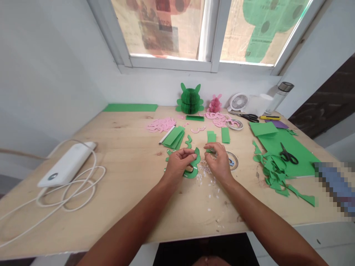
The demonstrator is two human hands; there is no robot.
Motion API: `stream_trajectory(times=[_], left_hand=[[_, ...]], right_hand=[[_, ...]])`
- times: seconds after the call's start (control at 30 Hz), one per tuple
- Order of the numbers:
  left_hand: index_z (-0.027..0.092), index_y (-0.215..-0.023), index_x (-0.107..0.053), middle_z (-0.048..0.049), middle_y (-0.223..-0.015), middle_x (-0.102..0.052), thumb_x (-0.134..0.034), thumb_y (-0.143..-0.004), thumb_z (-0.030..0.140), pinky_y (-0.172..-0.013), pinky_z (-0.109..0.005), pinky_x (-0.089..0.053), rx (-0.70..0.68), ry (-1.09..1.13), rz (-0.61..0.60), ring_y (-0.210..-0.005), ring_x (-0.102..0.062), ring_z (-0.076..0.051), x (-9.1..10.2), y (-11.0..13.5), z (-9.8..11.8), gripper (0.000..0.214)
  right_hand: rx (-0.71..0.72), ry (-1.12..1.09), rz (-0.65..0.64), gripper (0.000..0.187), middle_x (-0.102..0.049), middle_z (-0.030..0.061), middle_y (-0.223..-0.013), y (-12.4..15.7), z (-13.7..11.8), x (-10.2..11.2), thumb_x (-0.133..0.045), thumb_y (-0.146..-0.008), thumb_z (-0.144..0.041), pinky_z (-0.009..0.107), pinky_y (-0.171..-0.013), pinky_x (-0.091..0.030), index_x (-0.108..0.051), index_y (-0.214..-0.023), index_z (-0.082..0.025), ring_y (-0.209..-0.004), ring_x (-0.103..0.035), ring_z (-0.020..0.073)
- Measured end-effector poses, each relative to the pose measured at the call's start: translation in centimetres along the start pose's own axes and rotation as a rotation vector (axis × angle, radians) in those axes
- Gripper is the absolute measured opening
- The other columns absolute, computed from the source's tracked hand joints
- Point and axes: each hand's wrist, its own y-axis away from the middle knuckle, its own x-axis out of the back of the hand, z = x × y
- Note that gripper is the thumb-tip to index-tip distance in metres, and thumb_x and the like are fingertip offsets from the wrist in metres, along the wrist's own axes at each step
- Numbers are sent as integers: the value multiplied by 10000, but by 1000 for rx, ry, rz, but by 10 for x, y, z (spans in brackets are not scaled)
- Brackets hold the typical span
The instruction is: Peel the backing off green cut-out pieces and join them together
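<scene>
My left hand (180, 162) pinches a curvy green paper cutout (196, 158) between thumb and fingers. Another green cutout with a white strip (191, 173) lies just under that hand. A short gap to the right, my right hand (219, 162) hovers with thumb and index finger curled towards each other but apart; I see nothing between them. A roll of tape (233, 161) is partly hidden behind the right hand. Small white paper scraps (205, 168) are scattered below and between the hands. A wavy green piece (189, 142) rests beyond the left hand.
Folded green papers (173, 138) lie beside a white pen (167, 134). Pink cutouts (161, 125), a green paper figure (190, 99) and a pink one (215, 103) stand further back. Black scissors (288, 154) and green offcuts (274, 170) are right; a white power strip (66, 164) is left.
</scene>
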Motion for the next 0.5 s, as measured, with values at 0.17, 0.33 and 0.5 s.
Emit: stream_trajectory(times=[0.17,0.33,0.5], left_hand=[[141,-719,-616,35,-563,-584,-770,-505,294,-384,-173,-367,16,13,-1,-397,-462,-50,0,1,1,306],[144,-720,-610,37,-568,-580,-764,-529,278,-391,-164,-365,14,38,-33,-419,-475,-51,-1,2,1,280],[151,-698,-610,58,-539,-548,-762,-534,266,-393,-154,-358,7,48,-43,-400,-442,-33,-2,3,1,251]], right_hand=[[-135,-147,-81,138,-653,6,-640,0,-3,1,-534,-786,-287,330,-697,-455,-635,-738,-205,-656,-610,191],[-132,-252,-151,146,-687,28,-768,0,-11,2,-553,-765,-301,332,-778,-436,-650,-736,-196,-810,-618,208],[-236,-337,-190,82,-656,13,-727,0,-11,-1,-610,-676,-259,312,-743,-438,-619,-706,-183,-760,-591,189]])
